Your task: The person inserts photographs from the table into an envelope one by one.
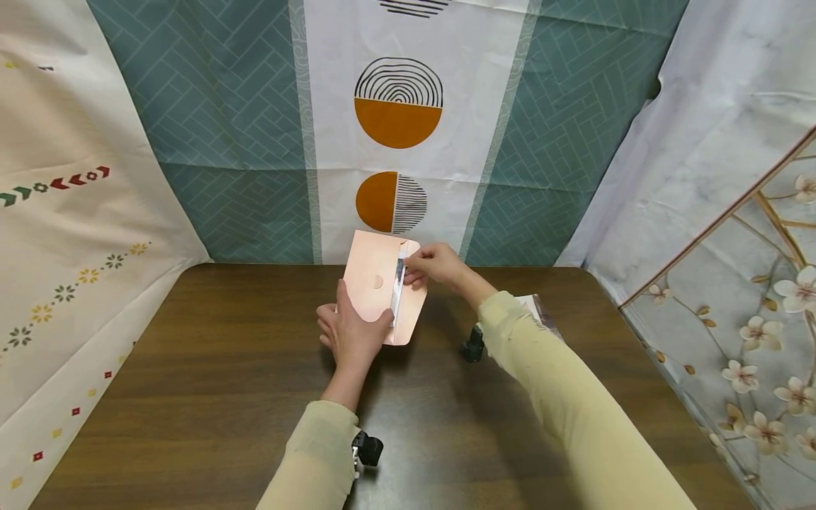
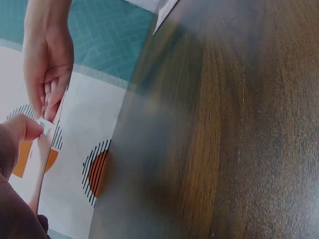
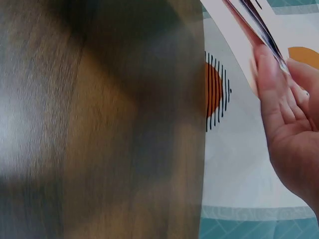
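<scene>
A pale pink envelope [image 1: 370, 258] is held up above the far part of the table, its flap [image 1: 411, 308] folded open toward the right. My left hand [image 1: 357, 331] grips its lower edge, with the thumb across the front. Out of the opening shows a narrow strip of a glossy printed sheet [image 1: 398, 287]; the rest of it is hidden inside. My right hand [image 1: 441, 266] pinches this sheet near its upper end. In the right wrist view, thumb and fingers close on the sheet's edge [image 3: 283, 65] beside the envelope.
On the brown wooden table [image 1: 242, 382], a printed paper item [image 1: 538, 309] lies at the right, partly behind my right sleeve [image 1: 542, 368]. A patterned cloth [image 1: 255, 127] hangs just past the far edge, with more cloths at both sides.
</scene>
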### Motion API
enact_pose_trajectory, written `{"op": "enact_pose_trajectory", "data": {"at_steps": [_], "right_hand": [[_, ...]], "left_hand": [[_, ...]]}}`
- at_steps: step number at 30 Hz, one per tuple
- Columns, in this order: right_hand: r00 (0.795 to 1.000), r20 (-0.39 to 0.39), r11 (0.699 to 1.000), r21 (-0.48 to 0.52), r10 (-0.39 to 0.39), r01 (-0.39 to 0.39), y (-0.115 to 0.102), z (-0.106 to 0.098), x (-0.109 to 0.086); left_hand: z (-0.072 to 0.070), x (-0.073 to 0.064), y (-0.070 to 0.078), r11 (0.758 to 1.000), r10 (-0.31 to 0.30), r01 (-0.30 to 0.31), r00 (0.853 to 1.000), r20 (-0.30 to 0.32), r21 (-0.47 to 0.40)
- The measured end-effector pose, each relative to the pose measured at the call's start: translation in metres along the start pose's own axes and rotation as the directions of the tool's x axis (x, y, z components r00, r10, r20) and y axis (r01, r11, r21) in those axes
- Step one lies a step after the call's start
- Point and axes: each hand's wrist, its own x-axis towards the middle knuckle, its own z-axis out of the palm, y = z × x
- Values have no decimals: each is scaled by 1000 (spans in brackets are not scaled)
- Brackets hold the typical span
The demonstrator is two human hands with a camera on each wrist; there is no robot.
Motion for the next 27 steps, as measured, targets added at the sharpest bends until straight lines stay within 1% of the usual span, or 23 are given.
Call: {"op": "enact_pose_trajectory", "data": {"at_steps": [2,5,9,12,15,18,22,24,27], "right_hand": [[999,43,999,-36,19,-18,0,-2,-2],[997,69,997,-69,41,-36,0,-3,-4],[999,32,997,-65,38,-36,-1,0,-4],[1000,3,999,-45,29,-28,-2,2,-3],[1000,3,999,-32,24,-24,-2,4,-2],[999,34,999,-43,31,-30,-3,3,-3],[992,113,993,-114,50,-37,-4,1,-7],[988,143,991,-131,58,-39,-5,1,-8],[987,148,993,-105,63,-48,-4,1,-9]], "left_hand": [[1,0,0,1000,3,-3,1000,0,2],[2,-1,1,1000,11,-11,1000,-3,2],[4,-2,2,1000,20,-20,1000,-4,-6],[5,-2,4,1000,21,-21,1000,-6,-12],[5,-1,4,1000,19,-20,1000,-13,-14],[4,-1,4,1000,17,-17,1000,-16,-6],[4,-1,4,1000,18,-18,1000,-16,3],[4,-1,3,1000,21,-21,1000,-18,2],[5,-1,4,1000,22,-22,1000,-19,-3]]}}
